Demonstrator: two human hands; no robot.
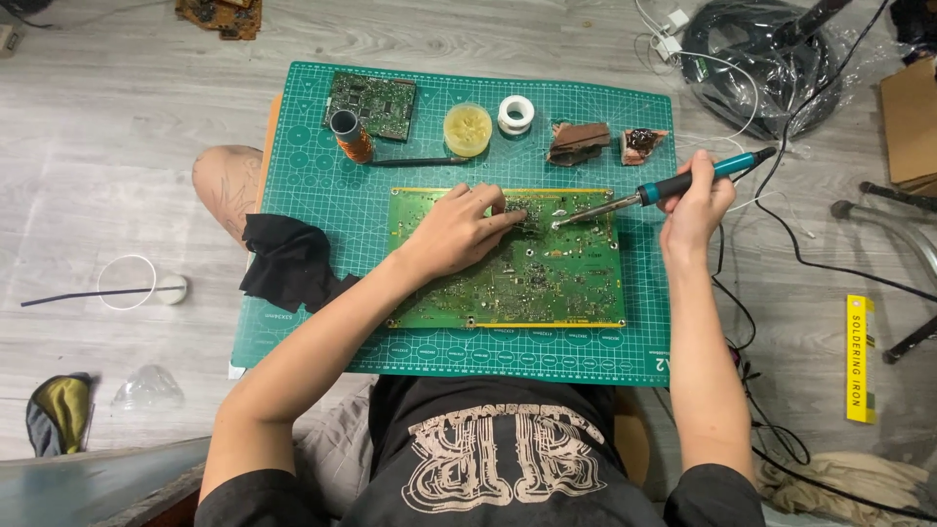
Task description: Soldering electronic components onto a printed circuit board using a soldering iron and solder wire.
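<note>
A large green circuit board (pixel 547 283) lies on a green cutting mat (pixel 312 185). My left hand (pixel 457 230) rests on the board's upper middle, fingers pinched at a spot on it; whether they hold anything is too small to tell. My right hand (pixel 695 203) grips a teal-handled soldering iron (pixel 673 185), whose metal tip touches the board just right of my left fingertips.
At the mat's back edge sit a smaller circuit board (pixel 371 103), a copper wire spool (pixel 351 137), a round tin of yellow flux (pixel 468 129), a solder roll (pixel 515 114) and two brown scraps (pixel 578 142). A black cloth (pixel 285 260) lies left. Cables run right.
</note>
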